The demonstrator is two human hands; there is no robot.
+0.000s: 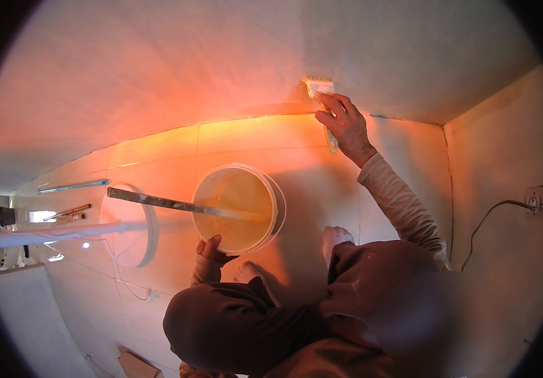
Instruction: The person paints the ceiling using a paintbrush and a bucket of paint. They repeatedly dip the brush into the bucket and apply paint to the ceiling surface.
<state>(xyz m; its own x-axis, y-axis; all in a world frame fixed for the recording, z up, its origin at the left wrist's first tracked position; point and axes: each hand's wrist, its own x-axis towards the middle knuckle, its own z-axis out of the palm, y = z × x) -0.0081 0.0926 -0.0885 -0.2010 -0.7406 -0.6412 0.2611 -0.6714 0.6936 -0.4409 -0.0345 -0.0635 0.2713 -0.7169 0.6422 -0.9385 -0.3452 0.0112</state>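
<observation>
My right hand (pixel 346 129) holds a wide paintbrush (pixel 319 85), its bristles against the pale wall (pixel 259 57) just above the joint with the tiled floor. Lower, my left hand (pixel 216 252) grips the near edge of a white bucket (pixel 274 195) holding creamy yellowish liquid. A long flat mixing stick (pixel 150 198) rests across the bucket, one end dipping into the liquid and the other sticking out to the left over a white round lid (pixel 134 247) on the floor.
A white tube (pixel 44 235), cables and a blue rod (pixel 73 186) lie at the left, with several sticks or brushes (pixel 73 212). A socket with a cable (pixel 534 200) is on the right wall. My knees and bare feet are below. Cardboard (pixel 139 363) lies at the lower left.
</observation>
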